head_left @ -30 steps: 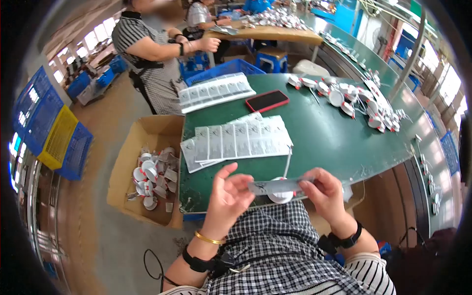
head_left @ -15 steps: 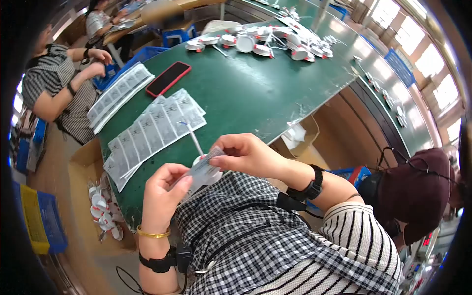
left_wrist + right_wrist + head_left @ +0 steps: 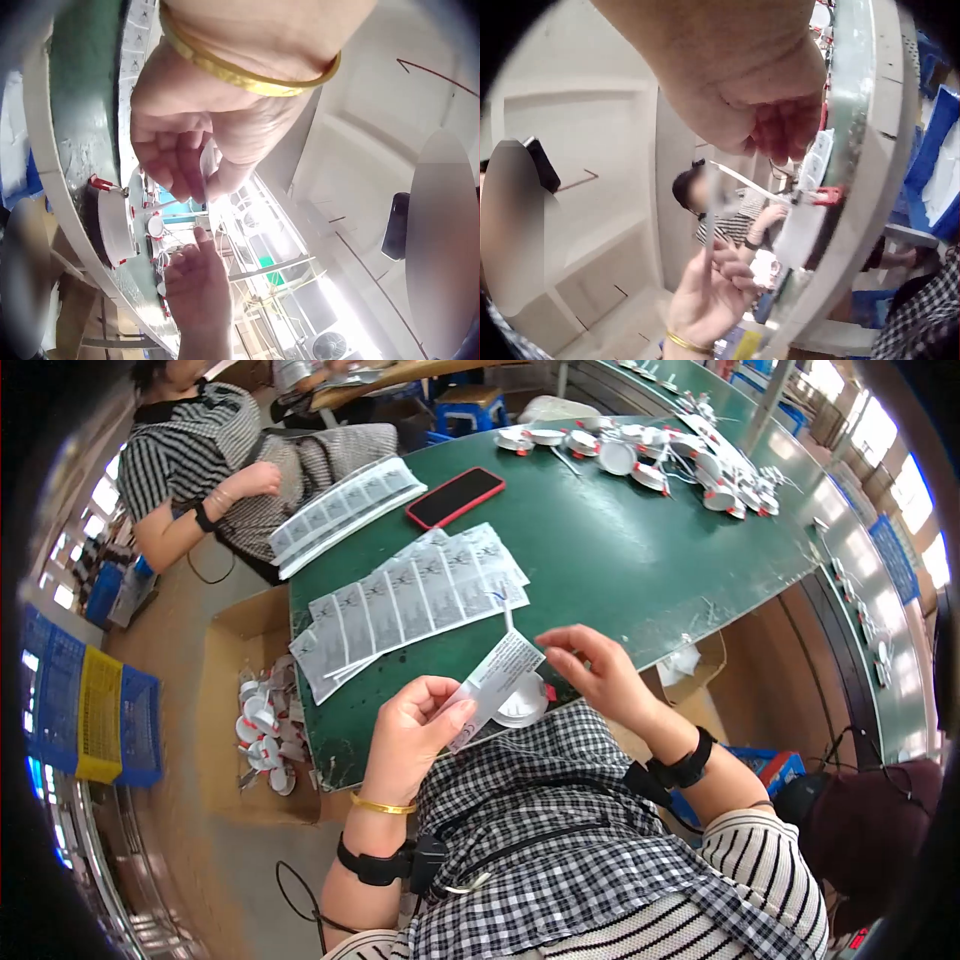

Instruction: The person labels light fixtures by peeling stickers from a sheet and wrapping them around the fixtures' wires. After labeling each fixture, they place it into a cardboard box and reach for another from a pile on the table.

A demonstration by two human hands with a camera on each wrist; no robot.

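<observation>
In the head view my left hand point(image 3: 415, 725) pinches a narrow grey printed label point(image 3: 495, 685) between thumb and fingers, its far end tilted up to the right. My right hand point(image 3: 600, 675) is just off the label's far corner, fingers loosely bent and holding nothing. Below the label, at the table's front edge, lies a white round part point(image 3: 522, 705) with a red clip and a thin white stem; the label overlaps it here. Side-on in the left wrist view, the round part point(image 3: 114, 225) lies close to the table edge. Edge-on in the right wrist view, the label point(image 3: 711, 214) is a thin strip.
Overlapping printed sheets point(image 3: 400, 605) lie beyond my hands, with another stack point(image 3: 345, 510) and a red-edged phone point(image 3: 455, 498) behind. White round parts point(image 3: 650, 455) are piled at the back right. A cardboard box point(image 3: 235, 690) of parts stands left; a person point(image 3: 215, 470) is beyond it.
Both hands held the label before; now the right hand has let go and moved to the right. The left hand keeps it, turned with its print showing. The head view has swung about.
</observation>
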